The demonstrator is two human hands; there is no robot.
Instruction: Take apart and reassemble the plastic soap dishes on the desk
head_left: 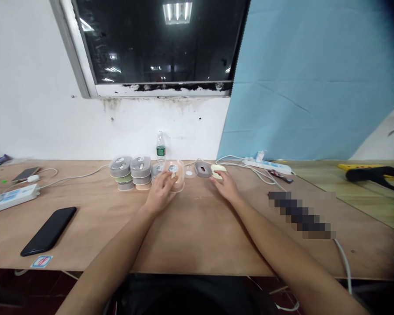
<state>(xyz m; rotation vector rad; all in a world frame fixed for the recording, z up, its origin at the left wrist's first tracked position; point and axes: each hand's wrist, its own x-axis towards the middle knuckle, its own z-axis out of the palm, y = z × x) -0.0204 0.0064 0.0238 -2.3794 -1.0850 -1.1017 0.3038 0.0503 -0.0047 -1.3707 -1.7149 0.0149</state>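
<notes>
My left hand point(161, 189) is closed on a peach-coloured plastic box point(180, 180) with a clear top, which is tilted towards me; a round label shows on it. My right hand point(226, 185) grips the near edge of a cream plastic part point(218, 168), perhaps a lid. Between the hands lie a grey oval part point(202, 169) with a dark slot and a small clear piece point(189, 172) with a white centre. Left of my left hand stand two stacks of lidded boxes, a left stack point(120, 167) and a right stack point(141, 166). Another grey box point(156, 169) is partly hidden by my hand.
A plastic bottle point(160, 148) stands against the wall. A black phone point(48, 232) lies at the left front. Power strips lie at the left point(15, 199) and back right point(267, 166), with loose white cables. A pixelated dark object point(300, 215) lies right of my right forearm.
</notes>
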